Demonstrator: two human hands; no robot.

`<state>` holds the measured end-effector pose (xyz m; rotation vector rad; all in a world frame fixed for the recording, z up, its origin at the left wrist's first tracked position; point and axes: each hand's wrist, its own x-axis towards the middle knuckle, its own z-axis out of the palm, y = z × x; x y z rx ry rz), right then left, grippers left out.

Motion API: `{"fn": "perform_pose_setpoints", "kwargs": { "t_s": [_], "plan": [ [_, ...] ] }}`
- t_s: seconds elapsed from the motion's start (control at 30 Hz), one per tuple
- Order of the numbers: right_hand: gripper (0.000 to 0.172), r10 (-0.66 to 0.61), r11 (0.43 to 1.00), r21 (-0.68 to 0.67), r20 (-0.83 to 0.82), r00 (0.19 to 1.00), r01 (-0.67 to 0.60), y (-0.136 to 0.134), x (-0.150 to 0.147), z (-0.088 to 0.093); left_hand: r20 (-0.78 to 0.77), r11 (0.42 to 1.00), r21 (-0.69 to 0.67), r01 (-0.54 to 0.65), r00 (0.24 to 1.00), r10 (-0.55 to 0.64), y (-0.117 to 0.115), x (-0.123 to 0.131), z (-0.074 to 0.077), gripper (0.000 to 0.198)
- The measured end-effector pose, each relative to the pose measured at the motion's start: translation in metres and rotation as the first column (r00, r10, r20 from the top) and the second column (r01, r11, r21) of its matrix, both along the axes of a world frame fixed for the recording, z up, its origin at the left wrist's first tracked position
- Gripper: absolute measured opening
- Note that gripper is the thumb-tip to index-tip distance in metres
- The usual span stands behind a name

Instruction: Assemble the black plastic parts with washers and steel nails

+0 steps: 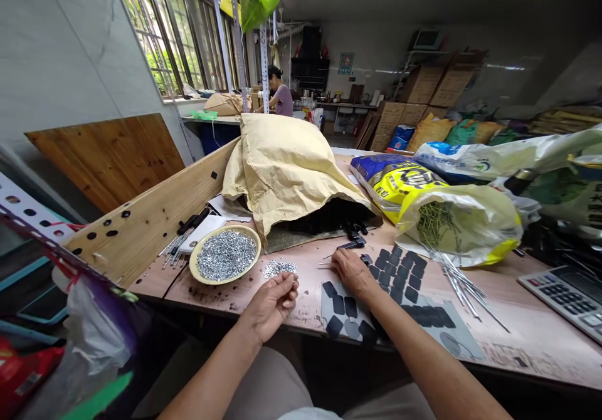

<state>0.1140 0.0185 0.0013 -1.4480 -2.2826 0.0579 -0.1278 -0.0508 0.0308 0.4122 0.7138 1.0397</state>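
Observation:
My left hand hangs just above the table's front edge, its fingertips pinched together next to a small loose heap of metal washers. Anything between those fingers is too small to see. Further left stands a tan dish full of similar washers. My right hand rests on the table, beside a grey sheet bearing several black rubber pads. Thin metal pins poke out near its fingers, and a black clip lies just beyond them.
A tan paper sack and yellow-and-blue bags crowd the back of the table. Long steel nails lie right of the sheet, a calculator at the right edge. A wooden board flanks the left. A co-worker stands beyond.

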Motion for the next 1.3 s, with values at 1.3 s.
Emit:
{"fn": "perform_pose_setpoints", "kwargs": {
  "t_s": [1.3],
  "plan": [
    [0.049,-0.378,0.703,-0.556,-0.820,0.429,-0.443,-0.137,-0.029,0.021,-0.463,0.924,0.330,0.195,0.886,-0.022,-0.034,0.045,0.016,0.024]
  ]
}}
